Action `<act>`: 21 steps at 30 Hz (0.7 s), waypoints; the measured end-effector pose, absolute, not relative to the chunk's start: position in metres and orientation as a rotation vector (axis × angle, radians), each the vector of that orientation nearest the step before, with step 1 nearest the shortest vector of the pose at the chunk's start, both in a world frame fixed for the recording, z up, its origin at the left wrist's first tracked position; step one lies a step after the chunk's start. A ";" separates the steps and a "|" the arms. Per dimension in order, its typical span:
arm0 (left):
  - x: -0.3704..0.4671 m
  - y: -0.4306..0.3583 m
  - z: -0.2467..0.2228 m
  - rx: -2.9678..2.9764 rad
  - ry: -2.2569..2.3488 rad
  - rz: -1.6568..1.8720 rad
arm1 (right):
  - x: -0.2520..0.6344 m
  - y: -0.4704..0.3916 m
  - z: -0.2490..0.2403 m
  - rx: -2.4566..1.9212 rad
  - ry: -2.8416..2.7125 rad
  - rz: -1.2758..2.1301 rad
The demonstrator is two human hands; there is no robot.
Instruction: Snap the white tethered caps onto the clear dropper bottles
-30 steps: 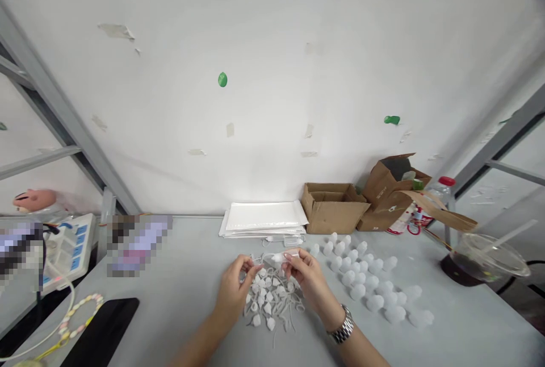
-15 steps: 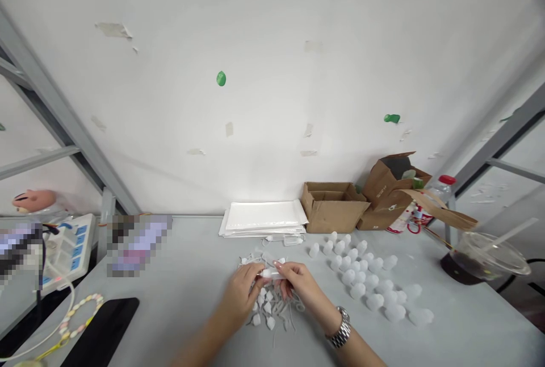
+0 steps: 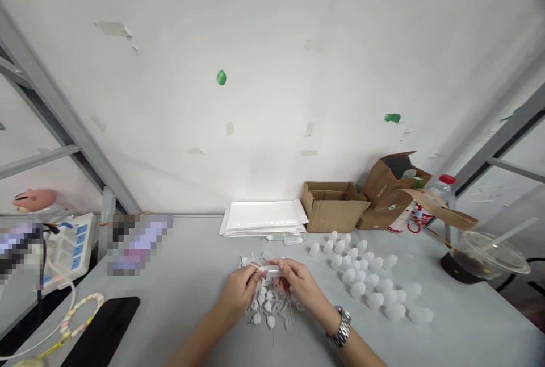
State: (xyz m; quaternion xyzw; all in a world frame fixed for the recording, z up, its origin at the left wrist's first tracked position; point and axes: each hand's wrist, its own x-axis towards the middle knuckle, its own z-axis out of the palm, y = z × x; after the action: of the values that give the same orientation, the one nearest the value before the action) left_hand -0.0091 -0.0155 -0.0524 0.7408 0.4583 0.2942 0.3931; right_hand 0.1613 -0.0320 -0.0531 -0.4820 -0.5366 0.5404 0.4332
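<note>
My left hand [image 3: 239, 290] and my right hand [image 3: 298, 283] meet over the middle of the table, each pinching one end of a small white tube-shaped piece [image 3: 271, 269]. It lies roughly level between the fingertips; the fingers partly cover it. Below and around the hands spreads a pile of small white pieces with thin white cords [image 3: 269, 305]. Two similar oblong white pieces with a loop of cord [image 3: 293, 239] rest behind the pile. To the right, several frosted white bulb-shaped pieces [image 3: 357, 290] stand in loose rows. A metal watch is on my right wrist.
White padded envelopes [image 3: 264, 216] are stacked by the wall. An open cardboard box [image 3: 336, 215], a brown paper bag [image 3: 383, 208] and a lidded cup of dark drink [image 3: 472, 262] stand right. At left are a black flat object [image 3: 104, 333], a beaded loop [image 3: 71, 321] and a power strip [image 3: 74, 247].
Both hands have turned slightly, with the fingers shifting on the white tube-shaped piece, which has risen a little. The things on the table stay where they were.
</note>
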 end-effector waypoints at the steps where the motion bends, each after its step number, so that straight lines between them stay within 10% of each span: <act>1: -0.009 -0.015 -0.052 1.870 1.162 0.752 | 0.161 -0.032 -0.053 -1.215 -1.342 1.349; 12: -0.016 -0.014 -0.045 1.841 1.147 0.713 | 0.162 -0.036 -0.050 -1.234 -1.550 1.167; 21: -0.019 -0.004 -0.048 1.471 1.102 0.608 | 0.168 -0.040 -0.059 -1.141 -2.128 0.241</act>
State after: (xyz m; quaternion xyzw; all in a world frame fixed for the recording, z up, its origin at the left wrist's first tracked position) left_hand -0.0187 -0.0037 -0.0484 0.6258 0.4690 0.2585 0.5671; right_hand 0.1677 -0.0395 -0.0595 -0.4405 -0.8215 0.0929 0.3501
